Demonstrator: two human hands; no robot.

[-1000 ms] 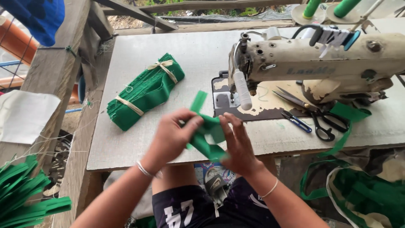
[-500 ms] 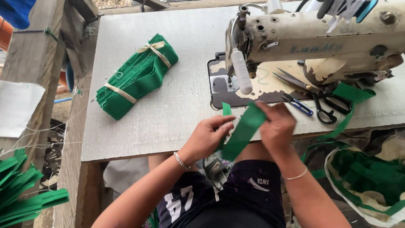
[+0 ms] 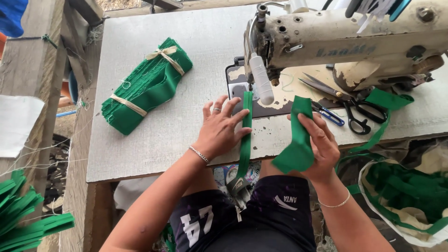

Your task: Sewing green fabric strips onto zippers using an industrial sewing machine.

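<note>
Outdoors at a worn surface (image 3: 154, 149), left hand (image 3: 219, 128) flattens a limp green strip (image 3: 246, 135) at its near edge; right hand (image 3: 322, 144) pinches soft green cloth (image 3: 296, 140).

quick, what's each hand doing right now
Left hand: open, fingers spread flat, pressing the narrow green strip onto the table.
Right hand: closed, holding a folded green fabric piece.

The sewing machine (image 3: 345, 42) runs off the top and right edges. The strip (image 3: 246, 135) drops below the table (image 3: 154, 140) edge, its lower end lost among the clutter by the knees. The right hand (image 3: 322, 144) sits mostly behind the folded piece (image 3: 298, 140). The sack (image 3: 410, 196) is cut by the right edge.
</note>
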